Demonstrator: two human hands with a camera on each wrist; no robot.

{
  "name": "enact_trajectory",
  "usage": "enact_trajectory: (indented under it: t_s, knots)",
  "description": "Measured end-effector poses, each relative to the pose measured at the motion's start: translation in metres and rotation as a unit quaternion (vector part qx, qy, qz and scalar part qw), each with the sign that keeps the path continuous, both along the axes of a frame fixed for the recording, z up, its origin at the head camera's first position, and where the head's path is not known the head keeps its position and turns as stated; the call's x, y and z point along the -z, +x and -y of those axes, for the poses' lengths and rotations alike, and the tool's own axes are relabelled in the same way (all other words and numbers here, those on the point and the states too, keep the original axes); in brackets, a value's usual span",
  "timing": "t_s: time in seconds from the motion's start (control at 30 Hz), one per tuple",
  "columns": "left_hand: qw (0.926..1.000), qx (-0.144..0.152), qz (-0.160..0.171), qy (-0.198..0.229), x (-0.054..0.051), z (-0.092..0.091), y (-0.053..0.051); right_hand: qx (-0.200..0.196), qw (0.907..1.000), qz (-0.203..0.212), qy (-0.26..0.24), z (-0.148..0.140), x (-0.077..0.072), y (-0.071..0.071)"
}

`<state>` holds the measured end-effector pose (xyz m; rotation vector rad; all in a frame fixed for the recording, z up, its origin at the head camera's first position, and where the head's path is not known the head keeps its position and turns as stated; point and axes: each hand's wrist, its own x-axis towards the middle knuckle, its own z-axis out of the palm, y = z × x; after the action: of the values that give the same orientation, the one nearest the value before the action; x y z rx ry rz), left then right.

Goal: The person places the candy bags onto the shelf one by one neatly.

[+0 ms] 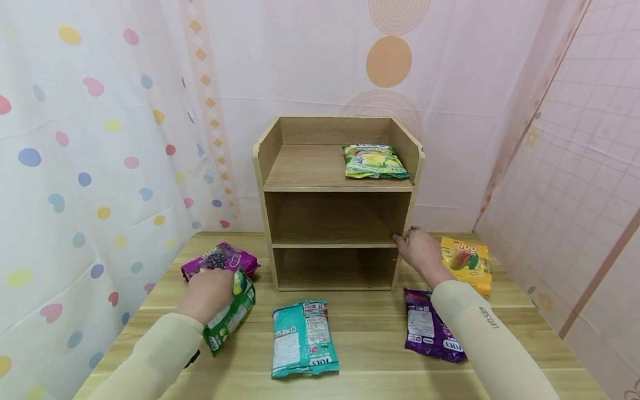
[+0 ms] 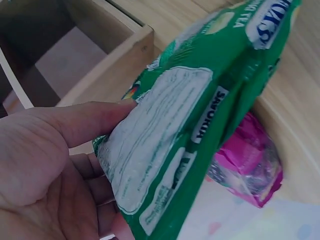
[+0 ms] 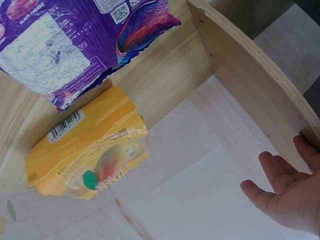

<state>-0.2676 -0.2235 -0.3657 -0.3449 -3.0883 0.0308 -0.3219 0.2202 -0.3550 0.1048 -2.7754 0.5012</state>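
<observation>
My left hand [image 1: 209, 293] grips a green candy bag [image 1: 231, 322] by its edge, at the left of the shelf. In the left wrist view the thumb presses the bag's printed back, with the fingers curled behind it. A magenta bag [image 1: 226, 260] lies just beyond that hand. My right hand [image 1: 421, 253] is at the right side of the small wooden shelf unit [image 1: 337, 189], its thumb by the front edge. The right wrist view shows fingers [image 3: 274, 172] spread loosely, one at the side panel.
A green-yellow bag [image 1: 375, 161] lies on the top shelf. On the table [image 1: 365, 339] are a teal bag [image 1: 304, 340] in front, a purple bag [image 1: 427, 328] at right front and a yellow bag [image 1: 467, 264] farther right. Patterned curtains [image 1: 305, 61] surround the table.
</observation>
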Motion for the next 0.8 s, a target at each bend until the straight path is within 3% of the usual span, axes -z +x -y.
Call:
enact_trajectory:
  t_s: [0.23, 0.43, 0.8]
  knots:
    - [0.9998, 0.011, 0.008, -0.013, 0.001, -0.023, 0.004, 0.001, 1.0, 0.008, -0.004, 0.0, 0.0, 0.0]
    - [0.9996, 0.025, 0.013, -0.009, 0.009, -0.041, 0.008, 0.003, 0.9999, 0.01, -0.003, 0.0, 0.001, -0.001]
    - [0.9987, 0.039, -0.023, -0.023, 0.042, -0.053, 0.011, 0.003, 1.0, 0.001, -0.009, 0.0, 0.002, 0.0]
